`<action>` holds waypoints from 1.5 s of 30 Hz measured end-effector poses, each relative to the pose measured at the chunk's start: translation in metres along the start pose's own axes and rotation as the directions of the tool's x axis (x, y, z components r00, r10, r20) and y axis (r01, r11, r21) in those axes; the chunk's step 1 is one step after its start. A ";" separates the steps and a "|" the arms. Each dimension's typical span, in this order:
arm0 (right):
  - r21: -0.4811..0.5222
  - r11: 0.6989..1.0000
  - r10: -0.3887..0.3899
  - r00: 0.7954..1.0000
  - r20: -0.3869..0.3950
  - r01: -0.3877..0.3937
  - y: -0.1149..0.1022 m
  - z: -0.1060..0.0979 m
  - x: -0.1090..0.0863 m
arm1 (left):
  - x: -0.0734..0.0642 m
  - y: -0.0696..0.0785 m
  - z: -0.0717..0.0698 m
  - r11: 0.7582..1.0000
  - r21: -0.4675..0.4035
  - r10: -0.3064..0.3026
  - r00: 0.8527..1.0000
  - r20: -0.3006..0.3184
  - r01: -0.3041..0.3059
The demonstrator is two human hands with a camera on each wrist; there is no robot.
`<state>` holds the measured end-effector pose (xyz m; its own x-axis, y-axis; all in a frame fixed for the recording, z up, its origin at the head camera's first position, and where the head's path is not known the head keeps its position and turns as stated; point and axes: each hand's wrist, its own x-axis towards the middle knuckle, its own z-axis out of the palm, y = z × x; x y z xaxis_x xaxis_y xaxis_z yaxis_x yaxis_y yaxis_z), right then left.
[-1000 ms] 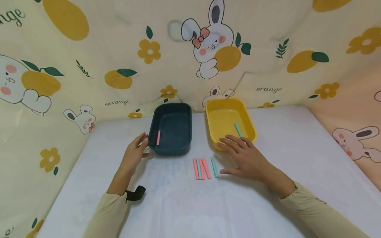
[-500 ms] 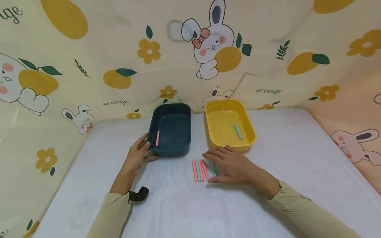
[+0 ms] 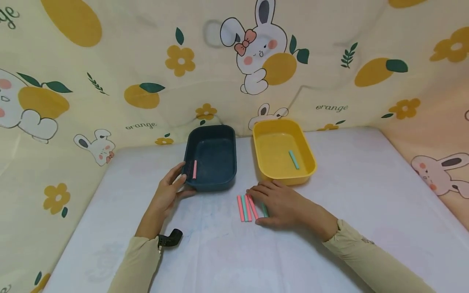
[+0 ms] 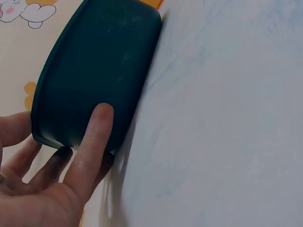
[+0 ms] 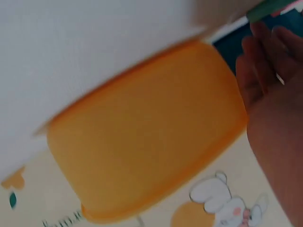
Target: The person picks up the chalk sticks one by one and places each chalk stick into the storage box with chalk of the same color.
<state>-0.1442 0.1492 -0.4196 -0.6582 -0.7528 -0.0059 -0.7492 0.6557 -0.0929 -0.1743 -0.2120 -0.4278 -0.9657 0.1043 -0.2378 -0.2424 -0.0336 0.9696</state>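
Observation:
My left hand grips the near left corner of a dark blue plastic box; in the left wrist view one digit lies along its wall and other fingers bend round the corner. A pink chalk stick lies inside. My right hand hovers low over a row of pink and teal chalk sticks. Its fingertips and thumb come right at the ends of a slanted pink chalk stick. Partly covered by that hand is a teal chalk stick. Left of it lie more pink chalk and teal chalk.
Behind the right hand stands a yellow plastic box with one teal chalk stick in it. Both boxes stand on a white-covered table, close to a patterned cloth backdrop.
My right hand has come down and left from the yellow box's front edge to the chalk row. My left hand has closed in on the dark blue box's corner.

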 end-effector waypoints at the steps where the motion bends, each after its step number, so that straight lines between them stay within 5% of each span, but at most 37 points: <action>1: 0.002 1.000 0.006 1.000 0.005 -0.006 0.000 0.000 0.001 | 0.000 0.000 -0.001 1.000 -0.006 0.003 1.000 -0.001 -0.003; 21: 0.031 1.000 -0.005 0.999 -0.039 0.006 -0.003 0.009 0.002 | 0.001 -0.004 -0.002 1.000 -0.013 0.008 1.000 -0.017 -0.008; 45: 0.082 0.997 0.003 0.994 -0.107 0.005 0.004 -0.003 0.003 | 0.001 -0.002 -0.002 0.999 -0.033 0.018 1.000 -0.006 -0.018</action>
<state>-0.1498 0.1497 -0.4166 -0.6648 -0.7402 0.1003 -0.7442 0.6448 -0.1742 -0.1752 -0.2143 -0.4301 -0.9704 0.0977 -0.2210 -0.2281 -0.0684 0.9712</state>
